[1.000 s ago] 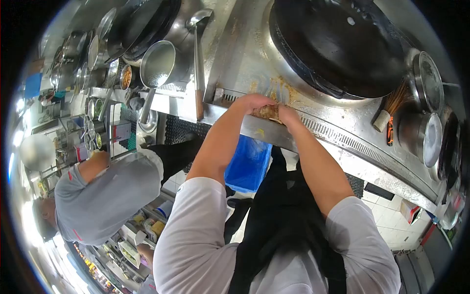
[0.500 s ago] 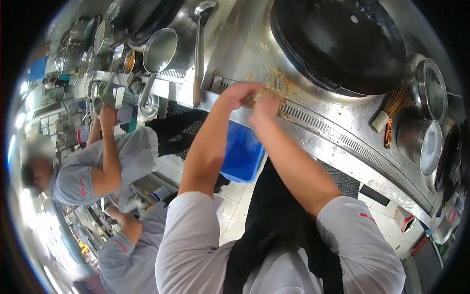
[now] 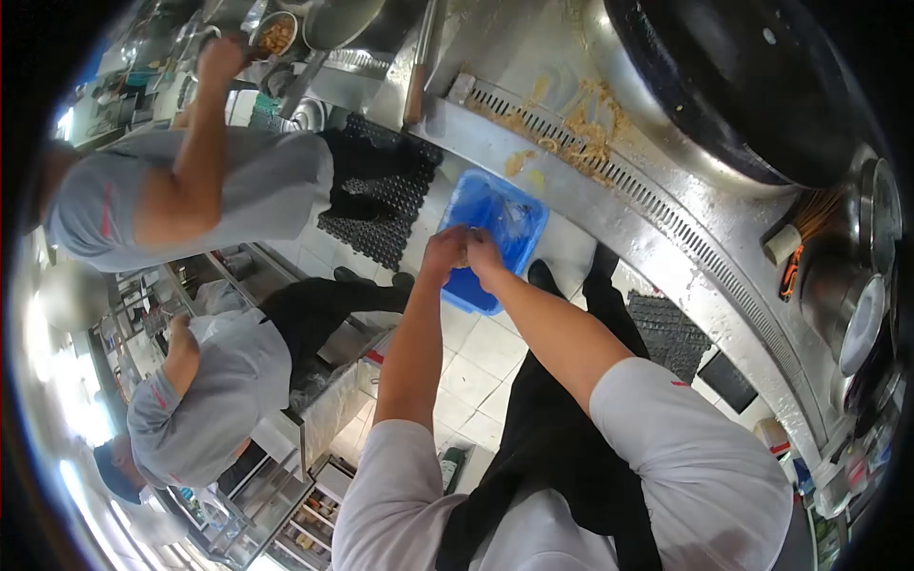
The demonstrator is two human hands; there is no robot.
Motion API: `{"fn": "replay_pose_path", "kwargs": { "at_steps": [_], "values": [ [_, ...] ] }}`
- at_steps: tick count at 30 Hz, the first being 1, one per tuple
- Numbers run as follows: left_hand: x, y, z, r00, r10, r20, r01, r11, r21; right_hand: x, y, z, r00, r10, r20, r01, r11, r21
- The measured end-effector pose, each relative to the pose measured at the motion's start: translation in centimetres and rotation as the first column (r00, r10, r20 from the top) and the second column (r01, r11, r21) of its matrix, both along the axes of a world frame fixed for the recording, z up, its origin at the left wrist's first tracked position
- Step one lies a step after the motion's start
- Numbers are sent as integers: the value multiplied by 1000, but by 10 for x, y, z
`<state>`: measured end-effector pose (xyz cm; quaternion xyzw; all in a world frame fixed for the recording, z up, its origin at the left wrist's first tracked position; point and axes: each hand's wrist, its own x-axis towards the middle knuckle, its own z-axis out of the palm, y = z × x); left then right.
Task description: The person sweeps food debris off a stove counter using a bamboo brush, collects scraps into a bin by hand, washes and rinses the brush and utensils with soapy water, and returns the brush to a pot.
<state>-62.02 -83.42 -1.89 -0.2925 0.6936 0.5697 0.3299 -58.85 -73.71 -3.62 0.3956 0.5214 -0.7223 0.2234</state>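
Observation:
My left hand [image 3: 446, 251] and my right hand [image 3: 484, 255] are together over the near part of a blue bin [image 3: 500, 214] on the floor. The fingers of both are closed round a small brownish clump, mostly hidden between them. A bag-like liner shows inside the bin. Beyond the hands, brown food scraps [image 3: 587, 135] lie smeared across the slotted drain [image 3: 647, 187] and the steel edge of the stove counter [image 3: 609, 224].
A large black wok [image 3: 733, 76] sits at the upper right, with a bamboo brush [image 3: 798, 231] beside it. A ladle handle [image 3: 416, 86] reaches over the counter edge. Two co-workers [image 3: 257, 181] stand at the left, one near a pot of food [image 3: 276, 36].
Both hands have moved from the counter's drain edge down over the blue bin, still closed together. The view has shifted, and the scraps on the drain now show. The co-workers have changed posture.

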Motion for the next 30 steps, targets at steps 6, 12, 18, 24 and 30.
{"fn": "replay_pose_path", "kwargs": {
  "at_steps": [6, 12, 18, 24, 30],
  "values": [
    [27, -29, -67, 992, 0, -124, -10, 996, -85, 21, -43, -71, 910, 403, -100, -288, 786, 547],
    [34, -40, -38, 884, -294, -363, 81, 861, -502, 13, -33, -23, 899, 427, -92, -342, 819, 461],
    [40, -43, -41, 932, -316, -177, 261, 925, -278, 3, -9, 13, 907, 341, -248, -185, 850, 493],
    [-1, 19, 74, 899, -25, -437, 31, 1000, 6, -39, 107, 129, 755, 275, -595, 84, 859, 505],
    [-131, 161, 132, 565, -441, -698, 418, 882, -218, -119, 253, 85, 680, 480, -554, 245, 563, 789]
  ]
}}
